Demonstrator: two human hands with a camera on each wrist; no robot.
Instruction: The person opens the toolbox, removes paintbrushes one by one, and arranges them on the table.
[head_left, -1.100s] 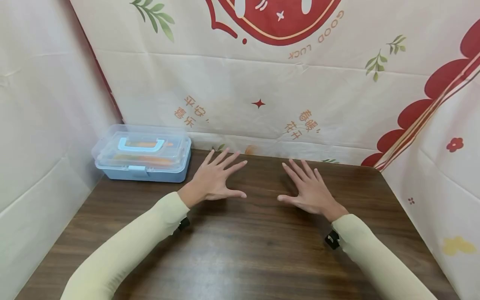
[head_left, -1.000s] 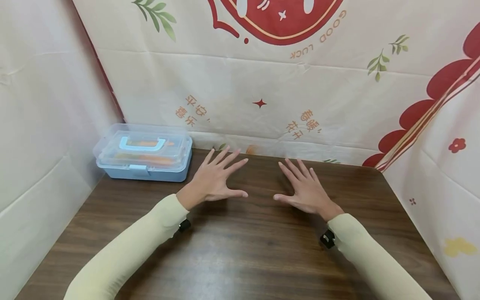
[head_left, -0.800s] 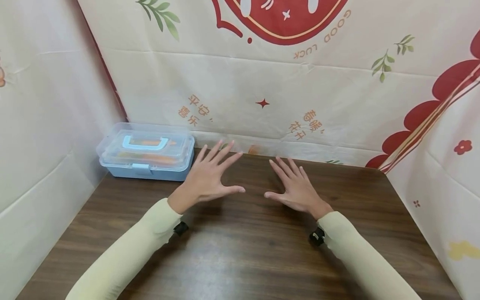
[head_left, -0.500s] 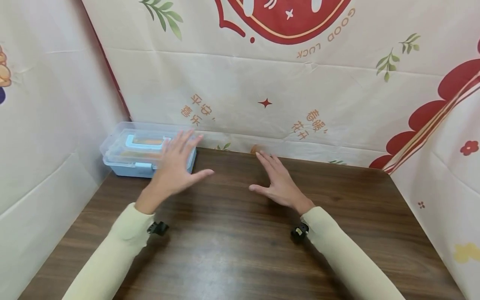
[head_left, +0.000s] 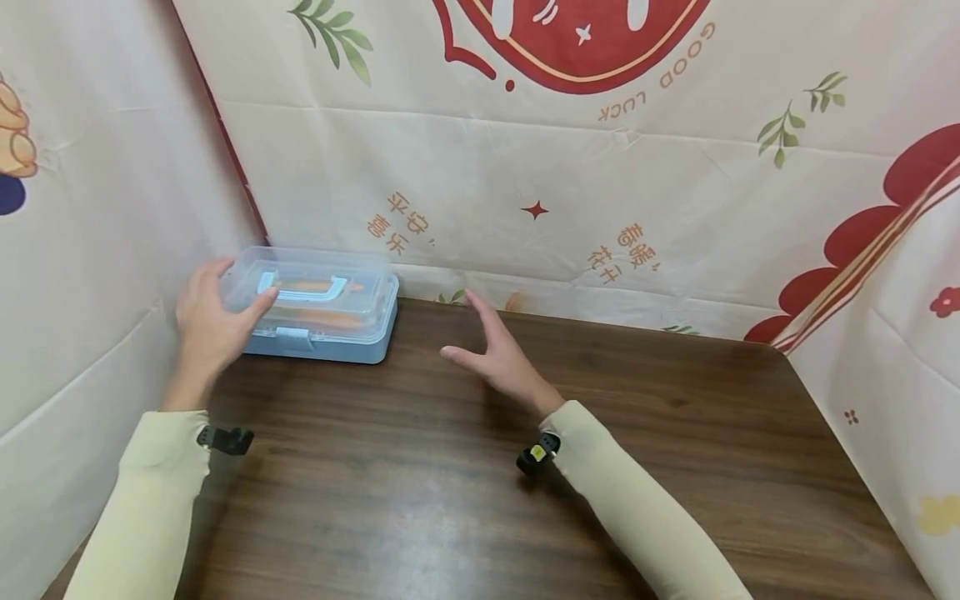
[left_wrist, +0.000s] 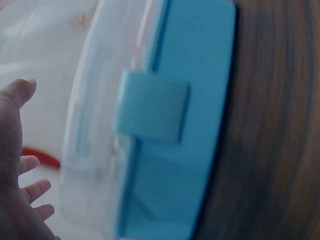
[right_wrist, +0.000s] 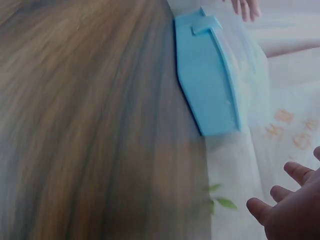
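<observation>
A person in pale yellow-green sleeves (head_left: 637, 508) leans both arms out over a dark wood tabletop (head_left: 480, 467), a pale blue box (head_left: 330, 337) lying between the two hands. The left forearm points nearly straight ahead, and the left hand (head_left: 213, 325) is at the box's left end. Its grip is spread: the thumb lies over the front of the clear lid (head_left: 352, 271), beside the blue handle (head_left: 307, 296), while the fingers stand apart from it at the far left corner. Whether any fingertip touches the lid cannot be told. The right forearm slants inward from the lower right, carrying the right hand (head_left: 506, 354) above the tabletop, its grip parted wide between thumb and index finger and well apart from the box to its left. Right of the left grip, the latch (head_left: 294, 338) spans the seam between lid and base, and orange items (head_left: 326, 317) show through the plastic. A dark device (head_left: 228, 440) sits at the wrist behind the left grip, another dark device (head_left: 534, 458) behind the right. Beyond both grips hangs a white printed cloth (head_left: 465, 158).
</observation>
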